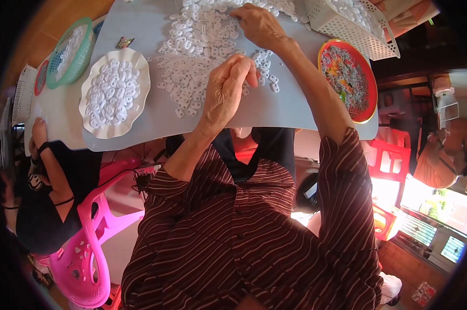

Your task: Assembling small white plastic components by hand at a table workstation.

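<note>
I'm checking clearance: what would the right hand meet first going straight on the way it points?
Probably the heaped white pieces just left of the right hand; whether it touches any now is unclear.

The curled fingers of the left hand [224,89] hid whatever lay inside them; the fingertips of the right hand [263,28] were lost against the white pieces [196,40], so a grip could not be told; the upper edge cut off that pile and the white basket [342,33]; the grey bits [341,70] at right were too small to identify; the orange-clad person [434,164] was blurred.
</note>
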### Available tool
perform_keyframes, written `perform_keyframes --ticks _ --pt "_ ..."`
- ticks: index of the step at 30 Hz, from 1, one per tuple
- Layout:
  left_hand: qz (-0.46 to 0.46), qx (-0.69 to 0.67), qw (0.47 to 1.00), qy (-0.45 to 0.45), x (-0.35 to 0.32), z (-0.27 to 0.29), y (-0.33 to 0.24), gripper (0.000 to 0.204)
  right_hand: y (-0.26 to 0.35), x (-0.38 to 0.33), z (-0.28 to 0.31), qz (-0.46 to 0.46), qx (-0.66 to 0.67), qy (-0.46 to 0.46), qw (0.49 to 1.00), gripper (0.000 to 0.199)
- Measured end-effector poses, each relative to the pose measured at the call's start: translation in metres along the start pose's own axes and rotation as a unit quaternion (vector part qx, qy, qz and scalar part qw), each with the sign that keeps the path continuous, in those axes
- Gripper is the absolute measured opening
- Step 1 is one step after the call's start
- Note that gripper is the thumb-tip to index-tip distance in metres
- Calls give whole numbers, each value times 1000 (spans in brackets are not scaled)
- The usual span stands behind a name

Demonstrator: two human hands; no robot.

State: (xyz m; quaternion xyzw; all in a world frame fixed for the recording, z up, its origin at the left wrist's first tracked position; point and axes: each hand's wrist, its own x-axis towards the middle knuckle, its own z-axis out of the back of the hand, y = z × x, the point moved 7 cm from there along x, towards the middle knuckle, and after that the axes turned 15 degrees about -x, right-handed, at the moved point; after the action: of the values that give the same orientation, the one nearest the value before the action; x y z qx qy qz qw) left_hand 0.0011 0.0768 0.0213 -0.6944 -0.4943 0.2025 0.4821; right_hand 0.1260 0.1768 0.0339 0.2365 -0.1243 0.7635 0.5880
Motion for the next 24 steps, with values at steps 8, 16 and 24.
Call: perform_keyframes --ticks 8,16,24 --pt "30 -232 970 -70 3 18 8 26 -11 -16 20 -103 109 31 988 17" --pt "23 -259 961 -92 3 30 14 24 7 -38 28 -2 106 94 990 16" --pt "7 -209 976 -60 5 18 12 26 10 -43 25 6 69 121 990 17"
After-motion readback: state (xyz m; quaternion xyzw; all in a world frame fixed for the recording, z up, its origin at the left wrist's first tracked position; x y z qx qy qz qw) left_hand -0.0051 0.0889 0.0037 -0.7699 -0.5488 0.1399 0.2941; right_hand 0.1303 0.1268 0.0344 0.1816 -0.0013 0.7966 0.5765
